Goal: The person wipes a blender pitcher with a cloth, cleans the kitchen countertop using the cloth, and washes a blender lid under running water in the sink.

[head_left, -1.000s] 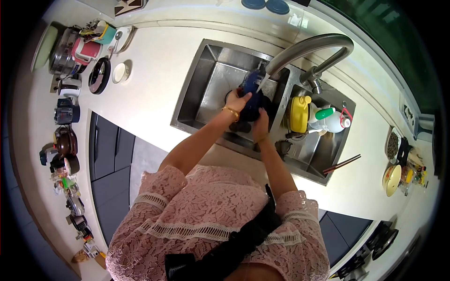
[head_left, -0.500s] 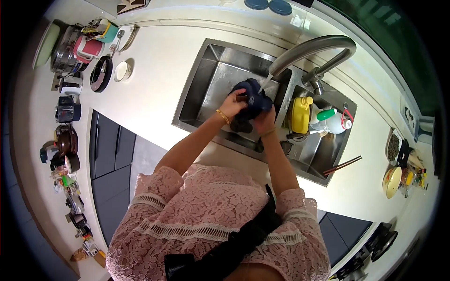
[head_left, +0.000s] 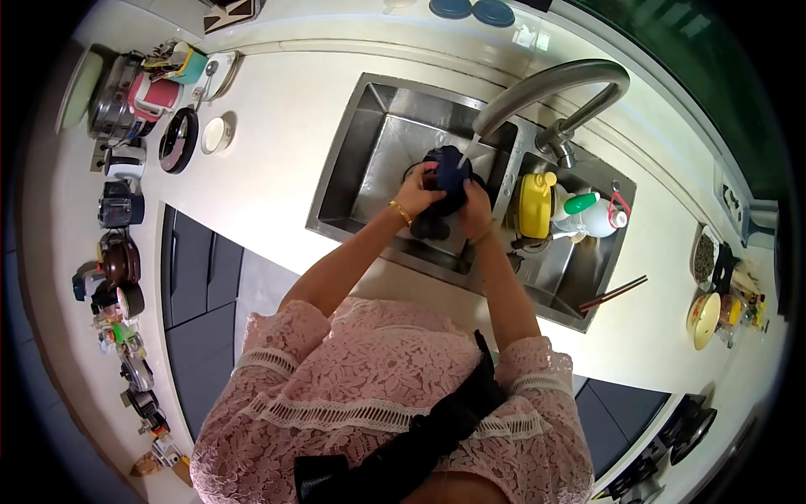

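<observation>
Dark blue cloth (head_left: 452,170) is bunched between my two hands over the left basin of the steel sink (head_left: 336,168). My left hand (head_left: 417,191) grips it from the left, fingers closed on it. On its right side my right hand (head_left: 476,208) holds it, also closed. Water runs from the curved faucet (head_left: 550,82) onto the cloth. More dark material (head_left: 430,227) lies below it in the basin; what it is cannot be made out.
The right basin holds a yellow bottle (head_left: 536,206) and a clear jug (head_left: 600,220). Chopsticks (head_left: 614,293) lie across the sink's right edge. Left on the counter are a white cup (head_left: 216,134) and a round black-rimmed object (head_left: 179,139).
The cloth was long and upright under the water, then bunched up, and now is spread between my hands. My right hand has moved up slightly along its side.
</observation>
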Available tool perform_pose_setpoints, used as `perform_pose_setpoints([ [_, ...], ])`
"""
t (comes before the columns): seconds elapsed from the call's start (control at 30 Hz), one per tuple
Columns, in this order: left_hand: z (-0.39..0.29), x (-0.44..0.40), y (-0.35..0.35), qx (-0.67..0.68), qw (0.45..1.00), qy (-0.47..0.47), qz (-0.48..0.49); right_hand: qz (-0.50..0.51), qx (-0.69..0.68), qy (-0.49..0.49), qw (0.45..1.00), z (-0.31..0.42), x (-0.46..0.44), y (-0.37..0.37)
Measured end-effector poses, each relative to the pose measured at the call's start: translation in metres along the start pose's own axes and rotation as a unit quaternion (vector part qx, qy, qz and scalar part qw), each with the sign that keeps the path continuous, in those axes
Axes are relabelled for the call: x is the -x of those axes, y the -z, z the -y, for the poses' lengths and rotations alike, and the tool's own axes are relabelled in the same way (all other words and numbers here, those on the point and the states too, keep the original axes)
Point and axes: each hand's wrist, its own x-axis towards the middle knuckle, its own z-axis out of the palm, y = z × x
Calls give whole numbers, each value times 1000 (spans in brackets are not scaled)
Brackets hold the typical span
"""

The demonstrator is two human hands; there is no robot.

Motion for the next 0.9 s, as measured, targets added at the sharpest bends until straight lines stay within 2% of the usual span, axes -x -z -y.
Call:
perform_pose_setpoints([
  [0.03, -4, -4, -4, -9, 999, 27, -26, -22, 137, 51, 989, -6, -2, 2],
  [0.07, -9, -8, -7, -17, 997, 54, -51, -22, 137, 50, 989, -12, 1, 6],
  [0.1, -13, -14, -7, -17, 997, 55, -50, -53, 286, 106, 951, -5, 16, -6],
  [0.17, -21, -29, -3, 130, 964, 223, -59, -82, 429, 158, 886, 3, 32, -30],
  [0.23, -19, -35, -2, 110, 960, 255, -48, -124, 306, 112, 937, 4, 39, -44],
  [0.27, -17, -36, -4, 34, 969, 235, -67, -167, 343, 130, 915, -14, 33, -33],
  [0.3, -19, -37, -6, -42, 973, 212, -86, -168, 343, 131, 915, -6, 35, -38],
  [0.33, -7, -40, -2, -92, 976, 184, -73, -145, 299, 97, 938, 8, 41, -49],
  [0.4, 1, -35, -3, -59, 984, 154, -60, -127, 251, 65, 958, 12, 40, -46],
  [0.43, -2, -27, -7, -22, 991, 123, -51, -114, 103, 52, 987, 8, 31, -36],
  [0.47, -7, -21, -9, -4, 991, 132, -26, -97, -48, 39, 993, 5, 23, -25],
  [0.5, -9, -14, -12, -6, 991, 133, -25, -98, -50, 40, 993, 11, 21, -26],
  [0.57, -12, -3, -14, -87, 992, 84, 16, -81, -189, -6, 979, 27, 19, -32],
  [0.63, -5, -3, -11, -78, 992, 94, 36, -91, -159, -9, 983, 11, 9, -16],
  [0.67, -2, -6, -11, -74, 992, 100, 10, -132, 8, 26, 991, -4, 1, -3],
  [0.7, 1, -10, -10, -68, 992, 104, -17, -168, 175, 58, 968, -12, -3, 3],
  [0.73, 6, -18, -5, -69, 992, 105, -18, -168, 175, 58, 968, -9, 3, -5],
  [0.8, 10, -38, 5, -102, 980, 164, -49, -122, 398, 154, 896, -2, 24, -24],
  [0.83, 3, -39, 4, -101, 980, 166, -49, -122, 398, 152, 896, 1, 30, -32],
  [0.9, -9, -41, 6, 22, 970, 241, -36, -67, 322, 118, 937, 3, 39, -43],
])
